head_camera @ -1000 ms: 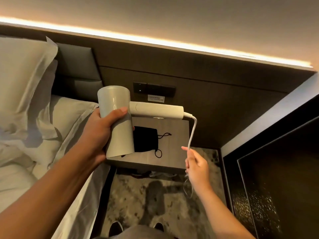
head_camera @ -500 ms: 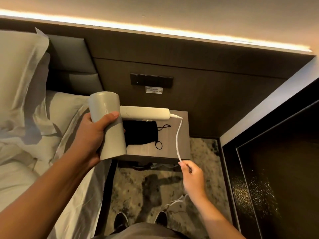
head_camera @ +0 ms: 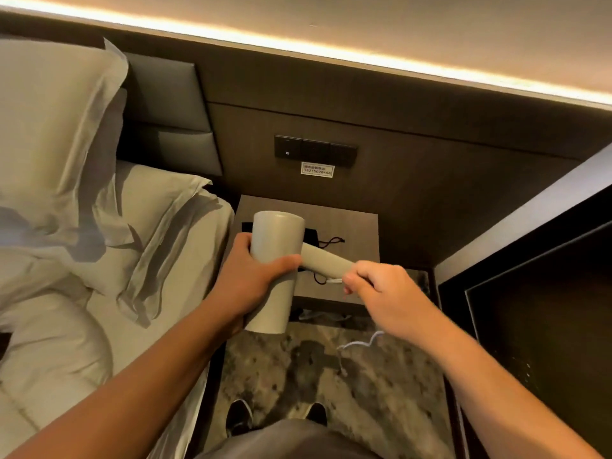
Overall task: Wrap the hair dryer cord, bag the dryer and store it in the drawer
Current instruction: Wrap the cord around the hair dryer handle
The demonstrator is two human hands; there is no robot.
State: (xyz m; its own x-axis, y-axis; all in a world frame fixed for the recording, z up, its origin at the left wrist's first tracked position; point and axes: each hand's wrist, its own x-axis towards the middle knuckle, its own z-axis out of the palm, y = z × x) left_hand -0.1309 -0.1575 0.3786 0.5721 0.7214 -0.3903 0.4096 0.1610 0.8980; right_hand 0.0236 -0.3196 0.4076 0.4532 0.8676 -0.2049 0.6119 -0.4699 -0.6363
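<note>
From my feed, the bed (head_camera: 99, 260) fills the nine o'clock side, its pillows (head_camera: 56, 127) rumpled toward ten o'clock. The dark wall panel (head_camera: 430, 167) runs across twelve o'clock beneath a glowing light strip (head_camera: 331, 51), with a switch plate (head_camera: 315, 150) and a small label (head_camera: 317, 169) under it. At the centre I see the nightstand (head_camera: 347, 226), and a patterned floor (head_camera: 331, 376) spreads toward six o'clock, where two shoes (head_camera: 241, 415) peek out.

Over the nightstand's near edge, my left hand (head_camera: 251, 279) grips the hair dryer (head_camera: 276, 260) around its barrel, thumb across the front, fingers curled behind. The dryer's handle points toward three o'clock. My right hand (head_camera: 384, 293) is clenched at the handle's end, fingers curled; it seems to pinch the cord (head_camera: 361, 342) there, though I cannot tell the exact hold. The cord dangles loose below that hand toward five o'clock.

Behind the dryer, a black bag (head_camera: 309, 238) lies on the nightstand, mostly hidden, its drawstring (head_camera: 331, 242) trailing toward three o'clock.
</note>
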